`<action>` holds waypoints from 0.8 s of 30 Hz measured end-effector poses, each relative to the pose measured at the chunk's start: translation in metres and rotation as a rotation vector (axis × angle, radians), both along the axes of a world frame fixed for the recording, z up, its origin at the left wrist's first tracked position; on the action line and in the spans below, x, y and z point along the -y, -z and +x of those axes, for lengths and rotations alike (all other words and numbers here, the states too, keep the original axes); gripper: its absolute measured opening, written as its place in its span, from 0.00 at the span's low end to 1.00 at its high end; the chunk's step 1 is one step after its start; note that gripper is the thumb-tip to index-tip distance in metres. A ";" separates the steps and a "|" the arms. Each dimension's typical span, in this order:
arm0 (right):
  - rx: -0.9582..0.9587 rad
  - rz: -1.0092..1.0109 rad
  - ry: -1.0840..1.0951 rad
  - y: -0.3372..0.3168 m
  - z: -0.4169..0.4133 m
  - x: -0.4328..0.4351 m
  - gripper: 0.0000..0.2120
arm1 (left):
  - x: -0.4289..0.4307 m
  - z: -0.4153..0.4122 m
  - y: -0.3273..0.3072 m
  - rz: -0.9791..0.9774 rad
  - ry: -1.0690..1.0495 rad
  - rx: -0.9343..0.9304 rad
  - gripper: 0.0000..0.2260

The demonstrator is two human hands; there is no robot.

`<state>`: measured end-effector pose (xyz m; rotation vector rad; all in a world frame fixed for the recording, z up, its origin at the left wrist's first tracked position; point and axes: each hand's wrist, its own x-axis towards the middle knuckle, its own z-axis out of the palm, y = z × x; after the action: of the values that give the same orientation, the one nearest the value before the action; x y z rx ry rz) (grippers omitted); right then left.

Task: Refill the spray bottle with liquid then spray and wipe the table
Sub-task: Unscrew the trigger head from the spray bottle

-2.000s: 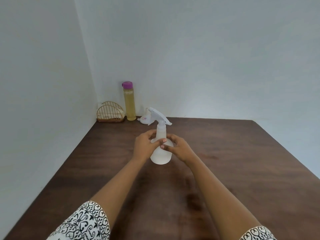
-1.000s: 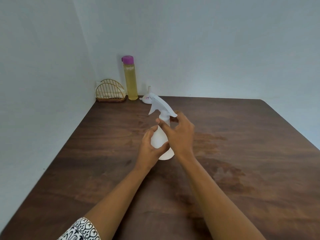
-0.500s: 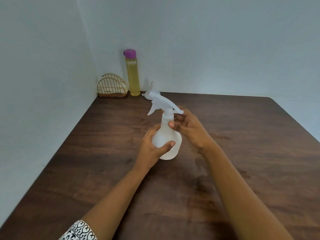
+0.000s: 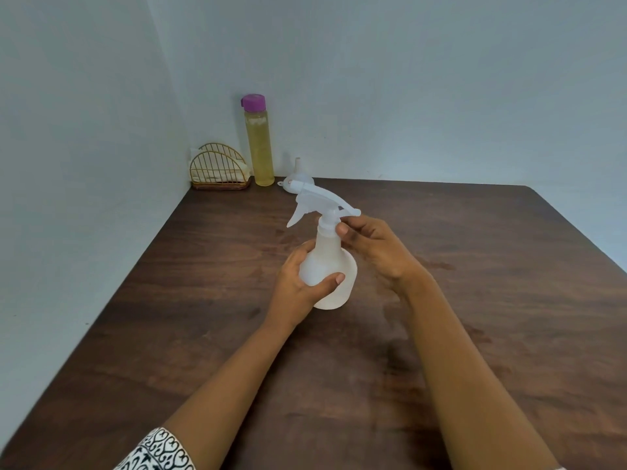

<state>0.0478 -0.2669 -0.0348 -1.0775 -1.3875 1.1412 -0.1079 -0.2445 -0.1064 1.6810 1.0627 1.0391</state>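
A translucent white spray bottle [image 4: 330, 262] stands on the dark wooden table [image 4: 475, 300], its trigger head [image 4: 317, 198] pointing left and away. My left hand [image 4: 300, 283] wraps around the bottle's round body. My right hand [image 4: 373, 247] pinches the collar at the bottle's neck with thumb and fingertips. A tall clear bottle of yellow liquid [image 4: 259, 144] with a purple cap stands against the far wall. A small white funnel [image 4: 298, 178] sits upside down beside it, partly hidden behind the spray head.
A gold wire holder [image 4: 219, 171] with folded cloth or napkins inside sits in the far left corner. Pale walls close off the table's left and far sides. The table's right edge runs diagonally at the far right.
My hands gripped the spray bottle and drew it nearer. My right hand went from the bottle's body up to the neck collar. The view shifted slightly.
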 end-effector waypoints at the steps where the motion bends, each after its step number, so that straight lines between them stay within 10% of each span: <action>1: -0.024 -0.013 -0.021 0.000 0.000 0.002 0.13 | 0.000 0.000 0.000 -0.001 -0.002 0.000 0.33; 9: 0.164 0.157 0.640 0.008 -0.051 0.003 0.22 | -0.003 0.001 0.005 -0.038 -0.022 0.008 0.38; 18: 0.070 -0.020 0.027 -0.001 -0.008 0.007 0.13 | 0.000 0.001 0.000 -0.020 0.001 0.021 0.34; 24: 0.169 0.060 0.583 -0.001 -0.046 0.005 0.25 | -0.002 0.000 0.004 -0.035 -0.016 0.015 0.40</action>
<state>0.0015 -0.2717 -0.0336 -1.4370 -1.1110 0.5908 -0.1076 -0.2424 -0.1104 1.6371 1.0803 1.0360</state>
